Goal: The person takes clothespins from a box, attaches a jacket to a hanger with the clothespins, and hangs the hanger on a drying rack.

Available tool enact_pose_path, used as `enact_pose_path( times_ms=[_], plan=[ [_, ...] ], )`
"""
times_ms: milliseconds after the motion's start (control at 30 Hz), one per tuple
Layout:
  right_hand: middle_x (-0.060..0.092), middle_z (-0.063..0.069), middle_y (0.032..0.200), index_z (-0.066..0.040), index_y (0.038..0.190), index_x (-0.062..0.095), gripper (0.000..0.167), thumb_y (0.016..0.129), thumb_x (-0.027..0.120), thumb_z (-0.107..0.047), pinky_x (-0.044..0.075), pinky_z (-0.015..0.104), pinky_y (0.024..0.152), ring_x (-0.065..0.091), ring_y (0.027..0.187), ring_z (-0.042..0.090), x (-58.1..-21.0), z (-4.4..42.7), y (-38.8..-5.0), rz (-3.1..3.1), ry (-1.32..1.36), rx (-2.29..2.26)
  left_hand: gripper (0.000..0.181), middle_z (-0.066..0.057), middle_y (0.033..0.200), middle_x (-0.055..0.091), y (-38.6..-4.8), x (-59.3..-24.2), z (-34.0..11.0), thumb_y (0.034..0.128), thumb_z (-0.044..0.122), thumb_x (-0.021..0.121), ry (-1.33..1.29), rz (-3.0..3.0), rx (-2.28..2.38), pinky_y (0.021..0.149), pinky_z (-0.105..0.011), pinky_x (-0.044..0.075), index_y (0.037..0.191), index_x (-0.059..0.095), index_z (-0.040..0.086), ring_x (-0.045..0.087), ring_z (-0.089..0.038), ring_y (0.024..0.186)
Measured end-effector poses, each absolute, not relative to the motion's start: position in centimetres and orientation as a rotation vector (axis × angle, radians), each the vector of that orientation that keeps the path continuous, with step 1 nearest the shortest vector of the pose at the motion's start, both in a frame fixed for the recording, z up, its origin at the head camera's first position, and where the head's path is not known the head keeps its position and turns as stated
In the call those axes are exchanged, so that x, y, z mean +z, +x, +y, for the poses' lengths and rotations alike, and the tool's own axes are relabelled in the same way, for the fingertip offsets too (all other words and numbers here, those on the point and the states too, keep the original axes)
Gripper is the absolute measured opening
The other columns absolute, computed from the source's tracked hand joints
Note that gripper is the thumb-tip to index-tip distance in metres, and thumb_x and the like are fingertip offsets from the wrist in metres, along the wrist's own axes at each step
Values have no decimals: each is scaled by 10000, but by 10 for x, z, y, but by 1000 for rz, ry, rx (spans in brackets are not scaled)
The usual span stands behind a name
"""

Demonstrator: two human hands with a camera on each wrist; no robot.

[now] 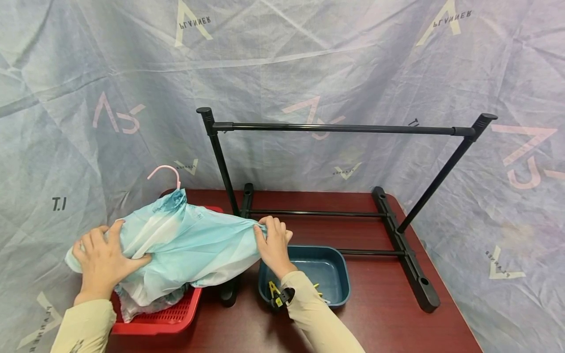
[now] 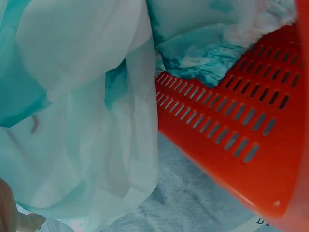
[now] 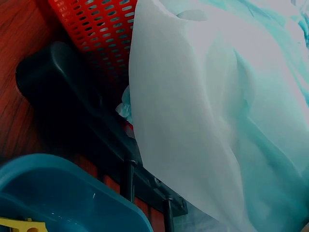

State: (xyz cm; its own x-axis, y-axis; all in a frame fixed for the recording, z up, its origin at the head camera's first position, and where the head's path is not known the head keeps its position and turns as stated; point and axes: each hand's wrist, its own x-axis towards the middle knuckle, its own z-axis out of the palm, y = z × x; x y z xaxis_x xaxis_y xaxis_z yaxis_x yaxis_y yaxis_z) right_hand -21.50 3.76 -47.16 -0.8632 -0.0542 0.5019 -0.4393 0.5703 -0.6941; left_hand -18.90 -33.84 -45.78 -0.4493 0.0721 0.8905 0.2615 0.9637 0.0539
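A thin light-blue and white garment (image 1: 198,240) hangs on a hanger (image 1: 169,169), of which only the pink hook shows above the cloth. My left hand (image 1: 103,262) grips the garment's left side, its thumb lying across the front of the fabric. At the opposite end, my right hand (image 1: 274,245) pinches the cloth between thumb and fingers and stretches it sideways. Loose folds of the garment fill much of the left wrist view (image 2: 96,121) and the right wrist view (image 3: 203,106). The hanger's shoulders are hidden inside it.
Beneath the garment stands a red basket (image 1: 176,318) with more crumpled cloth (image 1: 147,306) in it. A blue bin (image 1: 340,277) holding yellow and black clips (image 1: 274,294) sits below my right wrist. Behind it rises a black rack (image 1: 344,129) on the dark red table (image 1: 375,314).
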Motion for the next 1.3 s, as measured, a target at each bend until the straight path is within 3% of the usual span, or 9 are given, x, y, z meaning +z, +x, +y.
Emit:
enact_pose_path(
  times_ms=[933, 1300],
  plan=[
    [525, 59, 931, -122, 1098, 579, 162, 1024, 530, -257, 233, 455, 778, 386, 788, 201, -470, 43, -214, -2379, 390, 1226, 1042, -333, 979, 447, -188, -456, -336, 606, 852, 437, -209, -2025, -204, 775, -703, 244, 1196, 560, 3, 382, -561, 854],
    [522, 62, 932, -121, 1104, 581, 157, 1024, 532, -248, 225, 449, 790, 387, 785, 205, -471, 46, -215, -2375, 393, 1236, 1109, -334, 1030, 479, -185, -457, -339, 617, 912, 416, -178, -2027, -253, 754, -690, 246, 1222, 566, -5, 396, -565, 869]
  ],
)
